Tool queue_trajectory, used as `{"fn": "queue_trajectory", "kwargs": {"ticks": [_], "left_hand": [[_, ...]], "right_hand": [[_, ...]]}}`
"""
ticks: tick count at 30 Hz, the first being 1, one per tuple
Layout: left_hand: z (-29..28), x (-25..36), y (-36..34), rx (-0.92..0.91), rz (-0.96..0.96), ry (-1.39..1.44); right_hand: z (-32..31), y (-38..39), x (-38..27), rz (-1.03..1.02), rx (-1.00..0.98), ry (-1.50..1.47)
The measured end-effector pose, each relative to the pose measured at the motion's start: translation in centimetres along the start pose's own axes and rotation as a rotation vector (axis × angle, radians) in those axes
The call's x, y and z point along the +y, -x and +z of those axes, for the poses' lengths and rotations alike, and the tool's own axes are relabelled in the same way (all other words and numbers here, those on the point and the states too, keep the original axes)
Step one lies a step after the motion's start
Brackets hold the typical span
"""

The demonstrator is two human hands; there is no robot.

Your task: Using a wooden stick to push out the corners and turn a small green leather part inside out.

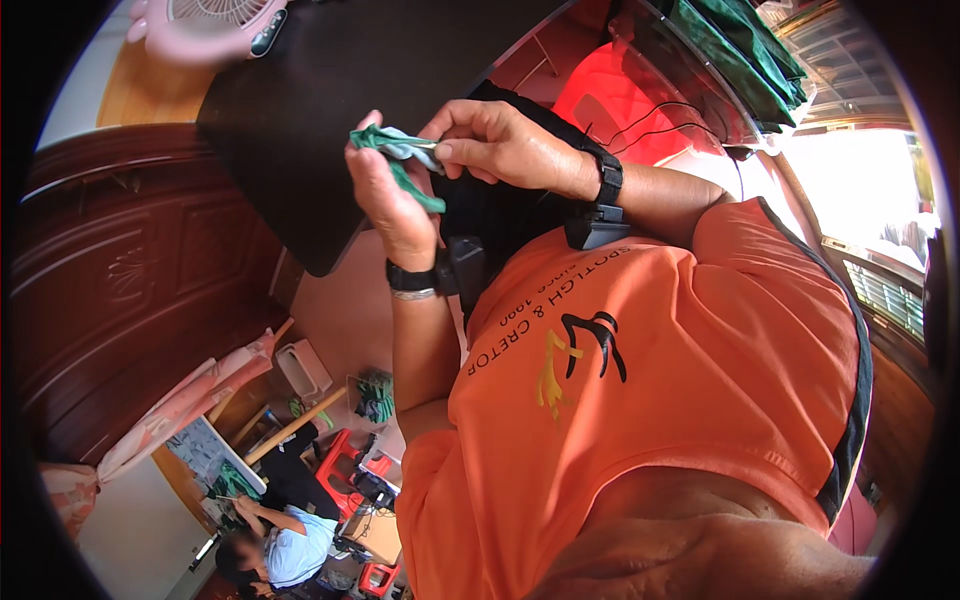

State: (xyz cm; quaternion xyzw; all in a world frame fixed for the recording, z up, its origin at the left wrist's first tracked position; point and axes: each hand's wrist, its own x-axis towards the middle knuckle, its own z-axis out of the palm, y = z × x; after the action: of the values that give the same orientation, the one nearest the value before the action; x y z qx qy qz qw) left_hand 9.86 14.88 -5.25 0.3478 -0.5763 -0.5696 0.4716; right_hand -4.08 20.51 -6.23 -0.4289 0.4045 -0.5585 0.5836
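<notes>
A small strip of green cloth [415, 190] with a whitish part lies across my left hand [388, 195]. My left hand holds it between thumb and fingers, and one green end hangs down past the palm. From the right, my right hand [500, 145] reaches in with thumb and index finger pinched together. Between them is a thin, pale, stick-like piece [420, 144], its far end lying against the cloth. Whether it is a separate tool or part of the cloth is too small to tell. Both hands are above my lap, beside the dark table.
The dark tabletop [350, 90] spreads beyond my hands, with a pink fan [215, 25] at its far left. A red stool [610, 100] and a clear bin of green cloth [735, 60] stand right. Lower left, another person [290, 545] sits working near red stools.
</notes>
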Motion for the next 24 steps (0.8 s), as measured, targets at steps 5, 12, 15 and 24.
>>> {"fn": "queue_trajectory", "kwargs": {"ticks": [5,12,15,24], "left_hand": [[-0.5,1.3,-0.5,0.022,0.052,-0.023],[-1.7,-0.2,-1.6,0.195,0.131,0.223],[-1.7,0.9,-2.0,0.260,0.138,0.221],[-1.9,1.2,-1.6,0.204,0.146,0.121]], "right_hand": [[0.6,-0.9,0.7,-0.244,0.024,0.161],[0.7,0.2,-1.2,-0.228,0.046,0.534],[-0.1,0.8,-1.3,-0.148,0.022,0.550],[0.2,0.6,-0.9,-0.231,0.008,0.580]]}}
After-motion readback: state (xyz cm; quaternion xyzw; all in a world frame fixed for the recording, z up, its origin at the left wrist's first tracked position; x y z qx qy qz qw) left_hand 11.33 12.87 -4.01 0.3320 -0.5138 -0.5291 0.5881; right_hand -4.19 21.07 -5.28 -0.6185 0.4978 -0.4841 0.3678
